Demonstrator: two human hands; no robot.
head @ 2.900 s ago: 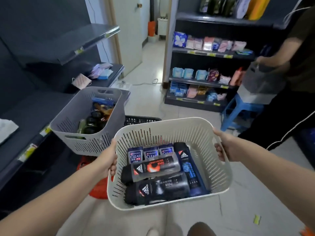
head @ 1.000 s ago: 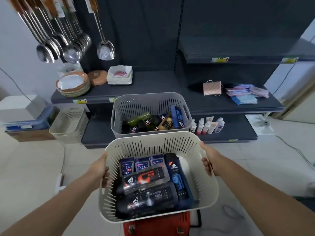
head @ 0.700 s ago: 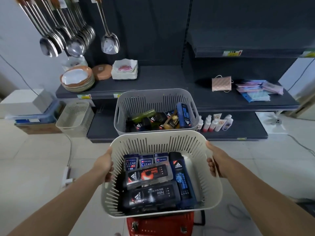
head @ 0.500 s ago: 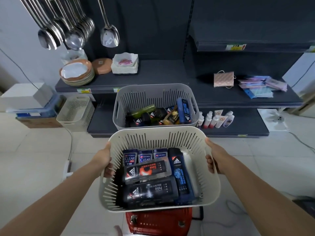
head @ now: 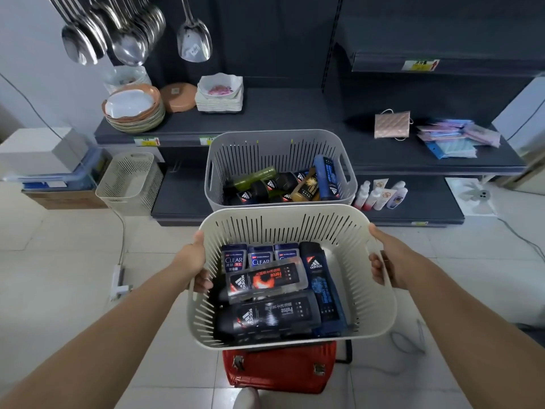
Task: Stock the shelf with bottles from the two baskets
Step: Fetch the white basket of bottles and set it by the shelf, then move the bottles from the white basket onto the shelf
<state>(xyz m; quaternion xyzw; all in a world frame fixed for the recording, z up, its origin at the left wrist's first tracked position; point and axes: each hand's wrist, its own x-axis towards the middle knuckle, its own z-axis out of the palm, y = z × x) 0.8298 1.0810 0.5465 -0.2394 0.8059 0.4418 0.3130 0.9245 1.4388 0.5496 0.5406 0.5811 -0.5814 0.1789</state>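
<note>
While the dark shelf (head: pixel 295 119) fills the back w/ its middle board mostly bare, a grey basket (head: pixel 277 149) sits in front of it, holding a jumble of bottles (head: pixel 306 188); its support is hidden. Nearer, a white basket (head: pixel 295 228) hangs in the air above a red stool (head: pixel 280 370), carried on both sides. The left hand (head: pixel 193 261) has its grip closed on the left rim: thumb on the top edge, fingers curled round the wall below. The right hand (head: pixel 389 261) does likewise on the right rim, thumb on top, fingers curled vs. the outer wall. Inside lie dark Adidas bottles (head: pixel 271 317) on their sides & three Clear bottles (head: pixel 259 259) in a row at the far wall. Small white bottles (head: pixel 374 196) stand on the lower board, just right of the grey basket.
</note>
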